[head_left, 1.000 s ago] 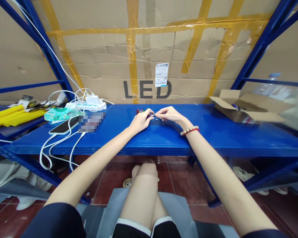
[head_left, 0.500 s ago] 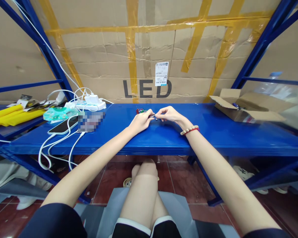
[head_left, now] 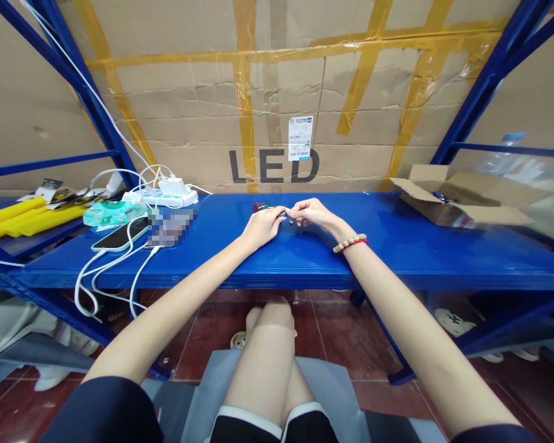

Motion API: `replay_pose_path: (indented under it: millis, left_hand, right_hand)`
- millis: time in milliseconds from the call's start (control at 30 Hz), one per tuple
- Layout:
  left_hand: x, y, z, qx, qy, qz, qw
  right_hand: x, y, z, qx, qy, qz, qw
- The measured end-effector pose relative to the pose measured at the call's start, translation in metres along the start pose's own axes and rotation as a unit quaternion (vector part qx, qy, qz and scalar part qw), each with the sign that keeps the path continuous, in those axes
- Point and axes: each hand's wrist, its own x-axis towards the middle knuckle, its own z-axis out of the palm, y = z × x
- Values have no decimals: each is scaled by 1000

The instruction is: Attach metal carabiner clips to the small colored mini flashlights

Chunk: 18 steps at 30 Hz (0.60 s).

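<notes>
Both hands meet at the middle of the blue metal shelf. My left hand is closed in a pinch on a small dark and silver piece that I cannot make out. My right hand, with a bead bracelet on its wrist, pinches the same piece from the other side. Just behind the left fingers lie a few small red and green parts on the shelf.
A phone on white charging cables lies at the left, with a white power strip, a teal packet and yellow rolls. An open cardboard box sits at the right. A taped "LED" carton forms the back wall.
The two hands have stayed together at the same spot, with only slight finger shifts on the small piece.
</notes>
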Motion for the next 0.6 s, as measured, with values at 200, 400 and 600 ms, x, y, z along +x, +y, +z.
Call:
replay_pose_path:
  millis: [200, 400, 600]
  left_hand:
    - [2, 0, 0, -30, 8, -41, 999]
    - [4, -1, 0, -54, 20, -74, 996]
    - [4, -6, 3, -50, 35, -79, 995]
  right_hand:
    - [4, 3, -4, -25, 5, -31, 999]
    - [8, 6, -8, -47, 13, -104, 993]
    - [8, 6, -5, -47, 57, -146, 987]
